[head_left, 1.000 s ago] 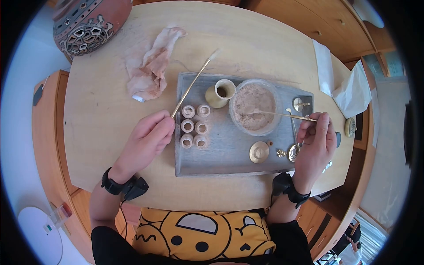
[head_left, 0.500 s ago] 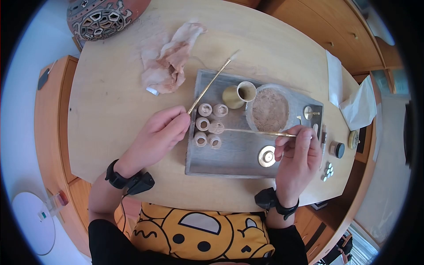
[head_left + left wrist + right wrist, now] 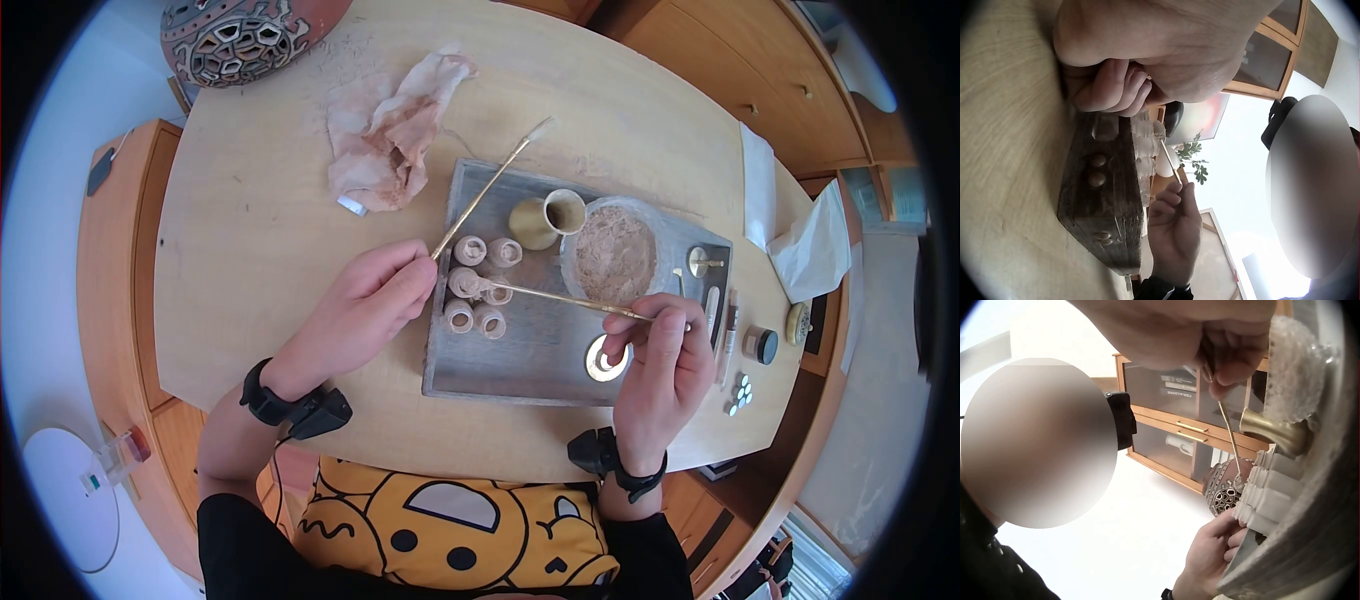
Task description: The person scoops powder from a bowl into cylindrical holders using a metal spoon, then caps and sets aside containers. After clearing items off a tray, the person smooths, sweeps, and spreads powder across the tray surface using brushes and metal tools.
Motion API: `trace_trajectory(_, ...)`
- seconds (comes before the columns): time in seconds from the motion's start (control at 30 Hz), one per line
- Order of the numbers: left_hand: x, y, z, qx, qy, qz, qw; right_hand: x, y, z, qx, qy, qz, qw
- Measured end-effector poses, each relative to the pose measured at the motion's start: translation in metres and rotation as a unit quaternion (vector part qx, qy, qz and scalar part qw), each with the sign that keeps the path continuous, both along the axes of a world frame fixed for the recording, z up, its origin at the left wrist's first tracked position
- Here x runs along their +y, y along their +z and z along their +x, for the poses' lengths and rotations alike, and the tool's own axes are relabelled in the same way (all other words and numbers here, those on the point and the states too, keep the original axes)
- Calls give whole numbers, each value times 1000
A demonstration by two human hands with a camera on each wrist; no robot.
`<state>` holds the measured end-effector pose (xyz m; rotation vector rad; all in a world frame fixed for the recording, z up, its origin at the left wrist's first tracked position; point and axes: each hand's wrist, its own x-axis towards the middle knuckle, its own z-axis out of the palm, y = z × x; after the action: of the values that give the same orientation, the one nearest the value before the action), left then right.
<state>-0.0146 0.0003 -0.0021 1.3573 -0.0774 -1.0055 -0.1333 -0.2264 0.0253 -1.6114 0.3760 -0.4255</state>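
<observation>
Pale wooden table (image 3: 270, 200) beneath tray (image 3: 540, 370).

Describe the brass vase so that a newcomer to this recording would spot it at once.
On the pale table sits a grey rectangular tray. Toward its far side, right beside the wide, powder-filled bowl, is the vase. Its metallic, brass-coloured body, narrow neck and flared mouth set it apart from the smaller, powder-dusted jars.
</observation>
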Motion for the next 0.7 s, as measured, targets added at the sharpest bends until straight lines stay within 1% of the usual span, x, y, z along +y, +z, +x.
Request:
trace_trajectory(0.07,0,-1,-1,3,0,1,1000,0,0,-1,-2,4,-8,1000)
trace_trajectory(0.13,-1,-3,-2,-20,0,-1,1000,0,2,-1,-3,8,-16,1000)
trace_trajectory(0.23,0,-4,-1,-8,1,-8,1000,-1,6,-1,-22,-1,-28,999)
trace_trajectory(0.3,0,-2,-1,-1,6,-3,1000,-7,8,-2,-52,-40,-33,997)
trace_trajectory(0.33,-1,-1,-1,4,10,1,1000,-13,8,-3,-52,-43,-35,997)
trace_trajectory(0.4,-1,-1,0,18,8,6,1000,-34,12,-6,-72,-133,-85,985)
trace_trajectory(0.43,-1,-2,-1,32,13,17,999,-43,12,-6,-75,-169,-93,978)
trace_trajectory(0.47,-1,-2,-2,33,8,8,999,-48,12,-5,-75,-172,-102,977)
trace_trajectory(0.53,-1,-2,-2,24,20,13,999,-56,12,-3,6,-223,-225,949)
trace_trajectory(0.6,-1,-3,-2,16,17,15,1000,-55,9,-2,7,-230,-228,946)
trace_trajectory(0.67,-1,-3,-3,9,16,23,1000,-50,9,-1,55,-178,-219,958)
trace_trajectory(0.7,-1,-2,-2,9,14,20,1000,-48,10,0,53,-159,-193,967)
